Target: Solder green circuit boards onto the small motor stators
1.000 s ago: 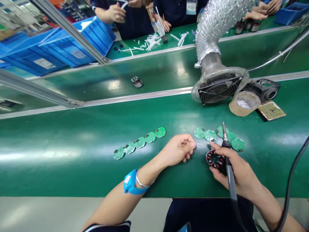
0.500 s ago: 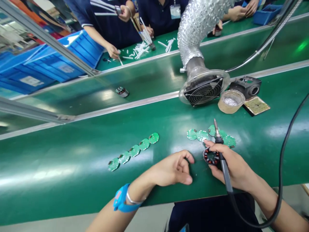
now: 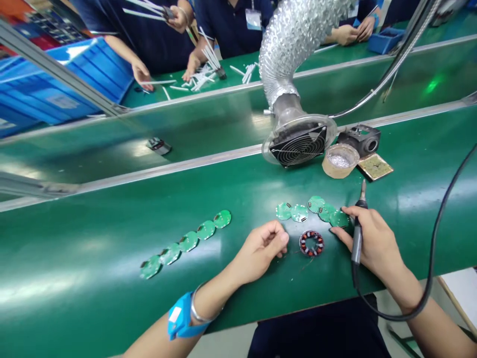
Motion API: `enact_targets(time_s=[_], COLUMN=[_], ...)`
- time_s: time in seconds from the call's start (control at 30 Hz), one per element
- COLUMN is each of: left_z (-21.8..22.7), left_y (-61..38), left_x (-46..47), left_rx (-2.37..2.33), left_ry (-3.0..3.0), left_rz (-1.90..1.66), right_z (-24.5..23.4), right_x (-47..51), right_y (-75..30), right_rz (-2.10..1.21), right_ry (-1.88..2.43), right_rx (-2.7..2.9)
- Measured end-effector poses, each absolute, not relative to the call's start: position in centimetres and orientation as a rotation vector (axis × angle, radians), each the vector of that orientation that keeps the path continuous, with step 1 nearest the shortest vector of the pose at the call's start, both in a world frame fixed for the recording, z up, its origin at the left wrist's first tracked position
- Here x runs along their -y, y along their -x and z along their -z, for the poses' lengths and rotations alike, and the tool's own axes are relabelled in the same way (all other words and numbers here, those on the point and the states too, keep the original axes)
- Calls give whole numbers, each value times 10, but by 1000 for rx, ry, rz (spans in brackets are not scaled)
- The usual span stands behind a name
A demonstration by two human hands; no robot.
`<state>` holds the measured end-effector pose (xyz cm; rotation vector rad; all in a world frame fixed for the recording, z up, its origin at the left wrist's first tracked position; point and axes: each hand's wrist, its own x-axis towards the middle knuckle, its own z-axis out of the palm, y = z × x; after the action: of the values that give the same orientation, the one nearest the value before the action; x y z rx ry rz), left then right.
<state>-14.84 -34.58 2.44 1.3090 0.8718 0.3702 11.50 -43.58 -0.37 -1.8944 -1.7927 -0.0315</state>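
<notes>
My right hand (image 3: 372,241) grips a soldering iron (image 3: 358,226) with its tip pointing up and away; its fingertips touch the nearest round green circuit board (image 3: 338,219) of a short row (image 3: 298,213). A small round stator with copper windings (image 3: 311,243) lies flat on the green bench between my hands, touched by neither. My left hand (image 3: 261,251) rests just left of it with fingers curled in a pinch; what it holds is too small to make out. A blue wrist strap (image 3: 181,315) sits on my left wrist.
A second row of round boards (image 3: 186,242) lies to the left. A fume extractor fan (image 3: 298,144) on a silver hose, a solder pot (image 3: 340,160) and an iron stand (image 3: 361,139) stand behind. Other people handle white sticks (image 3: 201,74) across the belt, near blue crates (image 3: 48,94).
My right hand let go of the stator, which now lies on the bench, and moved right with the iron. My left hand stayed curled beside it. The view drifted right.
</notes>
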Motion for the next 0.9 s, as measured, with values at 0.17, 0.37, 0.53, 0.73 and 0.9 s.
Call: enact_targets(time_s=[0.17,0.37,0.53,0.73,0.9], left_z=[-17,-10,-6,-6,-15], left_y=[156,153,148,141,135], left_x=[348,346,345,343,346], left_rx=[-634,-512,-679,-674,-715], left_ry=[-1277,-1224,-1123,-1287,-1377], left_rz=[-440,-432,-486,-557,-591], right_z=[-18,-52,-51,-55,-52], right_x=[441,440,431,428,426], right_y=[-100,-67,-67,-67,-66], right_rz=[-41,-467,-530,-566,-697], right_ry=[1738,1426,1382,1427,1416], right_rx=[1768,2101,2162,2217,2237])
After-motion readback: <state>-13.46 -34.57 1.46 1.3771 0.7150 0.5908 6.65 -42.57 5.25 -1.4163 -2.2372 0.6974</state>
